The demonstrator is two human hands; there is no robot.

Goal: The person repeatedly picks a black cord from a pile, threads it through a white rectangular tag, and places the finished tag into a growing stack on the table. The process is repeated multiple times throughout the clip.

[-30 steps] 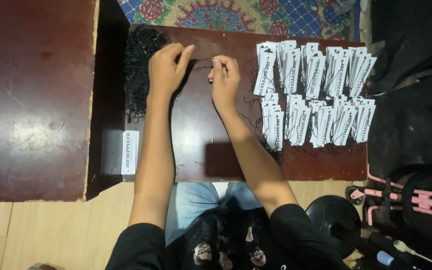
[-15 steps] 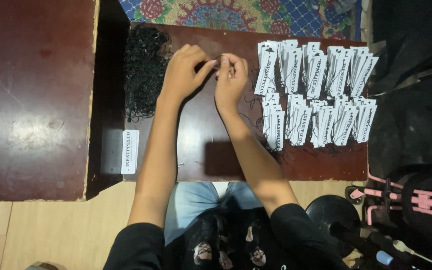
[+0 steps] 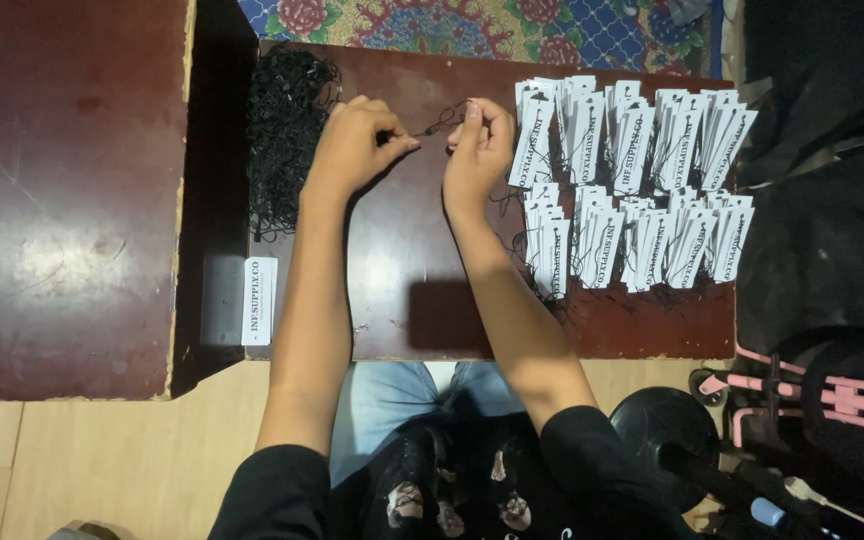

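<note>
A pile of black strings lies left of the hands on the brown desk, and rows of white tags lie on the right. The left hand and right hand each pinch one end of a thin black string with closed fingers. It runs sideways between them, just above the desk.

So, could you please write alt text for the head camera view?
Two bare hands, left hand and right hand, pinch a thin black string between them over a dark wooden table. A heap of black strings lies left; rows of white paper tags lie right.
</note>
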